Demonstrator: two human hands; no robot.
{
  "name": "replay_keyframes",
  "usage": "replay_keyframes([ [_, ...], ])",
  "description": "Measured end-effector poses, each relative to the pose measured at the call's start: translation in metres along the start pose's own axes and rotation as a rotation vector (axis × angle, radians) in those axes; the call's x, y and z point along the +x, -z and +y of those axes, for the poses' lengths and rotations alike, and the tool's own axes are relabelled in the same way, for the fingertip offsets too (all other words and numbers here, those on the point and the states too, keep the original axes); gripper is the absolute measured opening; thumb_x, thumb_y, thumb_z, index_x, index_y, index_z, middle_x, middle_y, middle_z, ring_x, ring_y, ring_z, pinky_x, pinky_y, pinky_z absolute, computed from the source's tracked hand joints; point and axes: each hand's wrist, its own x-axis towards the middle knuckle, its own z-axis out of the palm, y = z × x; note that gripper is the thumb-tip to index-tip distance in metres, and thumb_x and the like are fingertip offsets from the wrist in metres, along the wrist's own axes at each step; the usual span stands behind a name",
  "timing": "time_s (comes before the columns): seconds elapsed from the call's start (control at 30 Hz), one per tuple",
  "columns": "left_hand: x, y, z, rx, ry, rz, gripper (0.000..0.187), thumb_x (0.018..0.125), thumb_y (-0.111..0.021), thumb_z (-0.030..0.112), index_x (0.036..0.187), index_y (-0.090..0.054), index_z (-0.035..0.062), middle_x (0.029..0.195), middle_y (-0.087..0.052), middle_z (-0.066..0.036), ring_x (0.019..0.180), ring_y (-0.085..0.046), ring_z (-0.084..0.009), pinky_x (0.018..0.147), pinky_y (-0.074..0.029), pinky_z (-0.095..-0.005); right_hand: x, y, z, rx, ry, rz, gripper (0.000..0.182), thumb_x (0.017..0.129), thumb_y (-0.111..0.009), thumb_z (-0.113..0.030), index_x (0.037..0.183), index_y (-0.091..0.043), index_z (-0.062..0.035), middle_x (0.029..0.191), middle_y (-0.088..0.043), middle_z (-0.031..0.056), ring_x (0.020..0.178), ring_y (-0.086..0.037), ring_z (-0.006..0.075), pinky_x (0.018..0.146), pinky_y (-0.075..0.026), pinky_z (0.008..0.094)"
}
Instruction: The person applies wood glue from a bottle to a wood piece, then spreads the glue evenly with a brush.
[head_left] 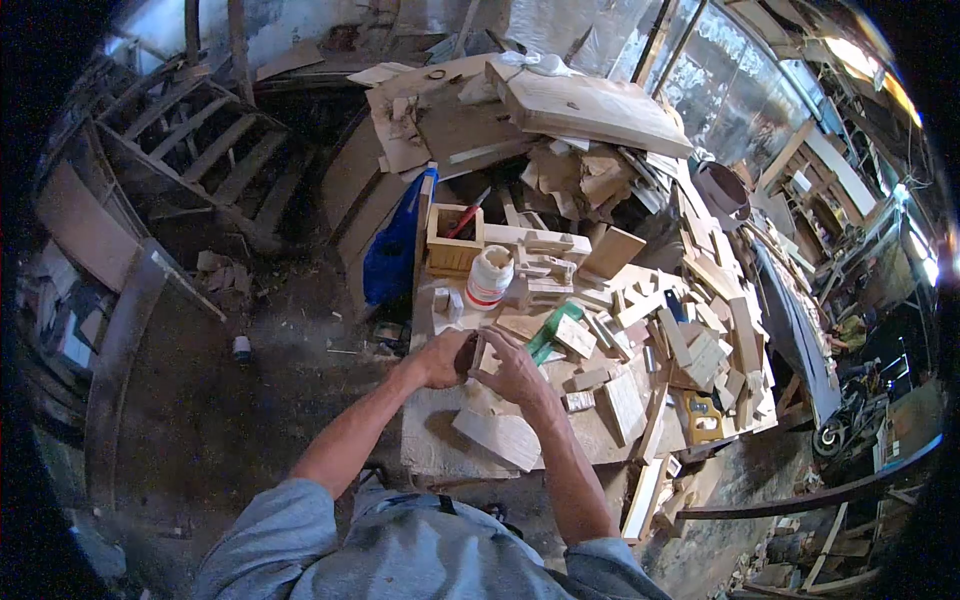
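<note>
Over the near left part of the workbench (425, 430), my left hand (442, 360) and my right hand (513, 372) are close together. A small pale piece of wood (488, 358) shows at my right hand's curled fingers. The fingers of my left hand close around something dark that I cannot make out, partly hidden. Just beyond my hands stands an open white plastic jar (490, 278) with a red band. To the right lies a green tool (549, 336), partly under a wood block (575, 337). A pale board (498, 438) rests below my hands.
Wood offcuts (705, 355) crowd the bench's right side, with a yellow-handled saw (703, 420) among them. A wooden box (452, 250) holds a red-handled tool (467, 218). A blue bag (390, 250) hangs at the left edge. Wooden stairs (215, 150) rise at far left.
</note>
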Motion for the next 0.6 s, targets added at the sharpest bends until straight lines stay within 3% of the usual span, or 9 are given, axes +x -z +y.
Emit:
replay_keyframes([
  [0.07, 0.004, -0.005, -0.013, -0.042, -0.002, -0.066, 0.053, 0.068, -0.077, 0.012, 0.116, -0.059, -0.0016, 0.103, -0.070, -0.025, 0.103, -0.067, -0.0419, 0.092, -0.052, -0.0485, 0.000, -0.001, 0.001, -0.018, -0.002, 0.005, 0.074, 0.079, -0.086, -0.023, 0.141, -0.051, 0.0002, 0.146, -0.053, 0.0240, 0.133, -0.054, 0.0409, 0.112, -0.046, 0.0441],
  [0.27, 0.003, -0.020, -0.036, 0.062, -0.080, 0.051, 0.057, 0.065, -0.081, 0.014, 0.115, -0.059, -0.0019, 0.097, -0.071, -0.021, 0.095, -0.069, -0.0413, 0.087, -0.054, -0.0470, -0.001, 0.002, -0.004, -0.020, -0.002, 0.002, 0.077, 0.079, -0.085, -0.023, 0.143, -0.050, 0.0000, 0.147, -0.053, 0.0242, 0.135, -0.052, 0.0411, 0.112, -0.045, 0.0444],
  [0.37, 0.005, 0.013, 0.012, -0.073, 0.188, -0.202, 0.068, 0.063, -0.086, 0.018, 0.122, -0.059, -0.0012, 0.109, -0.071, -0.021, 0.104, -0.068, -0.0368, 0.091, -0.053, -0.0461, -0.003, -0.001, 0.005, -0.087, 0.069, 0.005, 0.086, 0.077, -0.086, -0.020, 0.149, -0.043, -0.0027, 0.153, -0.046, 0.0232, 0.140, -0.047, 0.0408, 0.114, -0.044, 0.0440],
  [0.47, 0.003, 0.013, 0.009, -0.332, 0.250, -0.231, 0.087, 0.061, -0.093, 0.025, 0.135, -0.055, -0.0011, 0.127, -0.066, -0.023, 0.118, -0.064, -0.0333, 0.102, -0.050, -0.0438, -0.009, 0.005, -0.012, -0.096, -0.006, 0.017, 0.095, 0.076, -0.085, -0.017, 0.157, -0.034, -0.0092, 0.161, -0.036, 0.0219, 0.144, -0.042, 0.0412, 0.117, -0.043, 0.0441],
  [0.57, -0.009, -0.013, -0.032, -0.146, 0.046, 0.007, 0.103, 0.060, -0.098, 0.030, 0.145, -0.049, -0.0015, 0.138, -0.060, -0.024, 0.126, -0.059, -0.0337, 0.109, -0.047, -0.0412, -0.016, 0.015, -0.028, -0.042, -0.054, 0.043, 0.110, 0.070, -0.092, -0.028, 0.159, -0.031, -0.0100, 0.163, -0.031, 0.0214, 0.145, -0.041, 0.0392, 0.118, -0.041, 0.0456],
  [0.6, -0.015, 0.001, -0.014, -0.099, 0.103, -0.007, 0.104, 0.060, -0.098, 0.031, 0.145, -0.048, -0.0018, 0.138, -0.059, -0.024, 0.127, -0.059, -0.0340, 0.110, -0.046, -0.0414, -0.023, 0.019, -0.033, -0.059, -0.089, 0.068, 0.111, 0.070, -0.093, -0.029, 0.159, -0.030, -0.0104, 0.164, -0.031, 0.0210, 0.145, -0.041, 0.0389, 0.118, -0.041, 0.0454],
])
